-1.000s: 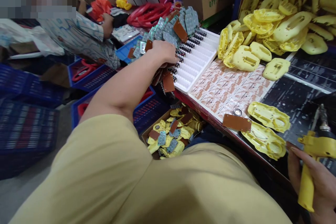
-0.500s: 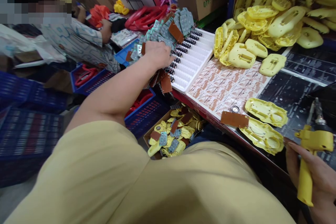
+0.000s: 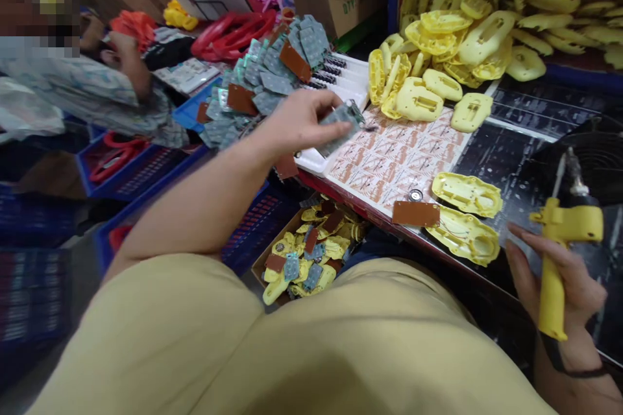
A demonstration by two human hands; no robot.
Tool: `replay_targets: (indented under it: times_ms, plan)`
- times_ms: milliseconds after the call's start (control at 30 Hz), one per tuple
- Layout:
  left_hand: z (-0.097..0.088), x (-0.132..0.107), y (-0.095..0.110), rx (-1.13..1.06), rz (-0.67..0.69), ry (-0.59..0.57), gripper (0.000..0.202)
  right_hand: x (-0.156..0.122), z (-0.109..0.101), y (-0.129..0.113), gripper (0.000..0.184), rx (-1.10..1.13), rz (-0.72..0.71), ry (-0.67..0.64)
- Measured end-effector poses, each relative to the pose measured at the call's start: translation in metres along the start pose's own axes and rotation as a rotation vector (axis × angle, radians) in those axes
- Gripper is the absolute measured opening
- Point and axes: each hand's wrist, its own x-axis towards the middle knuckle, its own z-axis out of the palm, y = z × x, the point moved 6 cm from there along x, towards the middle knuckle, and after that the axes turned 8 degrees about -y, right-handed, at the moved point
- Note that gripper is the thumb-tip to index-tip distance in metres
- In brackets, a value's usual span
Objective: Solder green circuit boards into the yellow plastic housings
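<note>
My left hand (image 3: 302,122) pinches a grey circuit board (image 3: 339,131) with a small dark part on wires at its far end. It is above the front of a white ribbed tray (image 3: 355,81), beside a heap of circuit boards (image 3: 265,81). My right hand (image 3: 569,279) grips a yellow soldering gun (image 3: 552,298), its metal tip pointing up. Left of the gun, an upper yellow shell half (image 3: 467,193) and a lower yellow shell half (image 3: 470,240) lie open side up. A brown board (image 3: 413,213) touches the lower one, with a small round disc (image 3: 415,196) behind it.
A pile of yellow shells (image 3: 479,39) fills the back right. Below the table edge is a carton of yellow parts and boards (image 3: 311,253). Blue crates (image 3: 131,175) and a co-worker's sleeve (image 3: 73,84) are at left. A patterned sheet (image 3: 389,155) covers part of the table.
My left hand has moved from the boards on the tray toward the right and front, now carrying a circuit board. The right hand still holds the soldering gun. The view has shifted.
</note>
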Motion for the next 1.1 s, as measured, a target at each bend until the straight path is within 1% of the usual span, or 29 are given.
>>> replay_targets:
  times_ms: [67,100,133,167,200,233,267,300,333,367,433,500,567,667,733,767,833,900,967,1033,1100]
  plan:
    - [0.052,0.002,0.02,-0.35,0.168,-0.112,0.053,0.008,0.001,-0.02,0.037,0.151,-0.086,0.041]
    - [0.08,0.002,0.032,-0.506,0.22,-0.18,0.059,0.014,0.004,-0.029,0.037,0.235,-0.079,0.024]
    - [0.108,0.0,0.044,-0.639,0.253,-0.245,0.064,0.021,0.009,-0.038,0.033,0.301,-0.055,-0.011]
    - [0.133,-0.003,0.055,-0.747,0.267,-0.298,0.066,0.026,0.012,-0.048,0.031,0.352,-0.048,-0.019]
    - [0.154,-0.006,0.066,-0.835,0.272,-0.338,0.068,0.032,0.016,-0.055,0.03,0.406,-0.012,-0.033]
    - [0.171,-0.01,0.075,-0.899,0.269,-0.37,0.069,0.036,0.02,-0.059,0.029,0.471,0.046,-0.039]
    - [0.183,-0.013,0.081,-0.941,0.259,-0.388,0.07,0.038,0.023,-0.062,0.027,0.506,0.096,-0.031]
    - [0.191,-0.014,0.085,-0.965,0.247,-0.393,0.071,0.038,0.024,-0.064,0.025,0.517,0.129,-0.014]
    - [0.193,-0.013,0.088,-0.975,0.237,-0.382,0.071,0.038,0.024,-0.065,0.024,0.515,0.151,0.003]
    - [0.192,-0.011,0.089,-0.976,0.234,-0.355,0.07,0.036,0.023,-0.066,0.024,0.496,0.157,0.017]
    - [0.184,-0.002,0.09,-0.98,0.249,-0.285,0.068,0.033,0.02,-0.069,0.024,0.433,0.14,0.029]
    - [0.178,0.008,0.095,-1.023,0.276,-0.25,0.065,0.031,0.018,-0.073,0.023,0.347,0.093,0.034]
    - [0.181,0.015,0.103,-1.116,0.285,-0.269,0.065,0.031,0.017,-0.08,0.022,0.261,0.027,0.04]
    - [0.191,0.019,0.114,-1.231,0.258,-0.312,0.068,0.032,0.017,-0.088,0.023,0.188,-0.059,0.057]
    - [0.192,0.019,0.115,-1.241,0.213,-0.349,0.069,0.032,0.013,-0.086,0.023,0.18,-0.091,0.06]
    - [0.188,0.019,0.113,-1.226,0.191,-0.372,0.067,0.033,0.011,-0.08,0.023,0.173,-0.095,0.049]
    - [0.174,0.023,0.108,-1.133,0.174,-0.406,0.059,0.038,0.006,-0.06,0.021,0.127,-0.069,-0.004]
    - [0.155,0.033,0.103,-0.948,0.207,-0.408,0.044,0.046,0.006,-0.031,0.021,0.039,-0.004,-0.101]
    - [0.142,0.047,0.102,-0.72,0.27,-0.413,0.029,0.056,0.018,-0.003,0.031,-0.009,0.029,-0.285]
    - [0.142,0.063,0.104,-0.498,0.327,-0.425,0.015,0.063,0.03,0.017,0.038,-0.015,0.027,-0.39]
    - [0.152,0.076,0.107,-0.301,0.356,-0.416,0.006,0.066,0.044,0.028,0.042,-0.022,0.015,-0.493]
